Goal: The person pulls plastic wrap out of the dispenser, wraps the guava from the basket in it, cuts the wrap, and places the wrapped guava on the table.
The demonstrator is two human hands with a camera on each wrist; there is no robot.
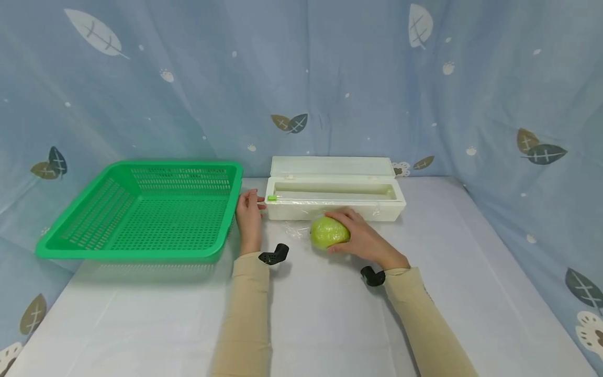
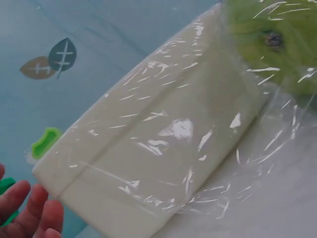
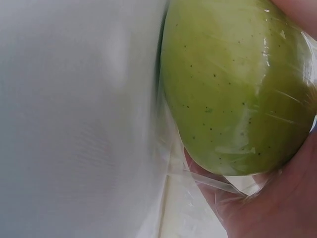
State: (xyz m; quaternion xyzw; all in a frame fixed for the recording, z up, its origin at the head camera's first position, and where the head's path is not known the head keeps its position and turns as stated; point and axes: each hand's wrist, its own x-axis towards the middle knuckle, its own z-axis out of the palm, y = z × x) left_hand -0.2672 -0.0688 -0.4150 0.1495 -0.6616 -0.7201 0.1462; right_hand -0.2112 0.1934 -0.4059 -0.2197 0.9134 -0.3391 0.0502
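A smooth green fruit (image 1: 327,233) with small dark specks, partly covered by clear cling film (image 2: 178,129), sits on the table in front of a white cling film box (image 1: 292,212). My right hand (image 1: 365,238) grips the fruit from its right side, thumb near and fingers over the far side. Film stretches from the fruit up across the box's front. At the box's left end is a light green slide cutter (image 1: 271,198). Beside that end rests my left hand (image 1: 249,217), its fingers loosely extended near the corner; whether they touch it is unclear.
A large green plastic basket (image 1: 221,220) stands left of my left hand. The box's lid (image 1: 332,166) is raised, leaning back toward the blue leaf-patterned curtain (image 1: 330,78). Everything stands on a white-covered table (image 1: 325,319).
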